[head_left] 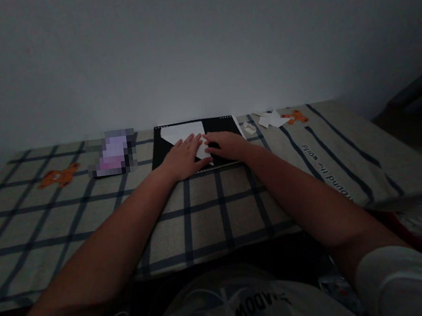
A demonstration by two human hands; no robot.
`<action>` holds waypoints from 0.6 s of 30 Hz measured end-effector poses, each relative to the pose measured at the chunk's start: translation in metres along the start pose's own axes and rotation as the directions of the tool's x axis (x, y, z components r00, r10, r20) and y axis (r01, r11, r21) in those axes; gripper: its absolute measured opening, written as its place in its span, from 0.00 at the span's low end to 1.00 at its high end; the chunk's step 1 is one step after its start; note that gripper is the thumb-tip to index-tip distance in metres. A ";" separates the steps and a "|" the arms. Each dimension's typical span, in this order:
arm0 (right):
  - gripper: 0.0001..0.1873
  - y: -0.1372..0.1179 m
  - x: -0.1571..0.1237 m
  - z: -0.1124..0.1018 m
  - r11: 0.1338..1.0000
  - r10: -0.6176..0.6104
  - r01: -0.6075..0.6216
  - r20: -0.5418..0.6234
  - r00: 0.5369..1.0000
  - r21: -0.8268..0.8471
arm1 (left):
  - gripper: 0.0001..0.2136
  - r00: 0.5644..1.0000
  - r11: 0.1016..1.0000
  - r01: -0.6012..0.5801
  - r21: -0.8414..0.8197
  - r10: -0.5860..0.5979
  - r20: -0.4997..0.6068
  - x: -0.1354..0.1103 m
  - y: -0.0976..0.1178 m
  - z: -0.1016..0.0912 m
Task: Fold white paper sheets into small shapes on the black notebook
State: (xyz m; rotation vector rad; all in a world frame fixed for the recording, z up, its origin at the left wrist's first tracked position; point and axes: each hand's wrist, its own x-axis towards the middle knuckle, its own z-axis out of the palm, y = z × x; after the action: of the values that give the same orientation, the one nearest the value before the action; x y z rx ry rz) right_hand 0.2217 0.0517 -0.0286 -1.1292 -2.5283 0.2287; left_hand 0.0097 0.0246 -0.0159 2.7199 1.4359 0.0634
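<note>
A white sheet of paper with a slanted lower left edge, apparently folded, lies on a black pad with punched holes along its edges. My left hand rests flat across the paper's lower part, fingers stretched and thumb out to the right. At the paper's right edge is my right hand, palm down with fingers apart, the fingertips close to those of my left hand. Part of the paper is hidden under both hands.
Small paper scraps and larger white paper pieces lie right of the pad. A phone-like device, pixelated, stands or lies on the left. A checked cloth covers the table, which meets a plain wall.
</note>
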 end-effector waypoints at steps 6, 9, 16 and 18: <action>0.17 -0.003 -0.002 -0.003 0.997 -0.081 0.081 -0.009 0.997 -0.021 | 0.42 1.000 1.000 0.015 0.002 -0.015 0.000 0.000 0.001 0.000; 0.17 -0.006 -0.004 -0.003 0.994 -0.105 0.106 0.019 0.994 -0.024 | 0.41 1.000 1.000 0.022 0.003 -0.022 0.002 0.000 0.001 0.001; 0.20 -0.014 -0.005 -0.002 0.992 -0.091 0.094 0.041 0.995 -0.081 | 0.42 1.000 1.000 0.020 -0.009 -0.020 -0.010 0.001 0.001 0.003; 0.19 -0.012 -0.005 -0.001 0.992 -0.098 0.100 0.035 0.995 -0.073 | 0.42 1.000 1.000 0.019 -0.020 -0.019 -0.015 0.001 0.001 0.004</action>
State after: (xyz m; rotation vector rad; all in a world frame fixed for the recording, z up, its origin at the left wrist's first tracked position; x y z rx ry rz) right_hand 0.2164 0.0399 -0.0253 -1.0308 -2.6324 0.1280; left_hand 0.0109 0.0250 -0.0195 2.6955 1.4572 0.0968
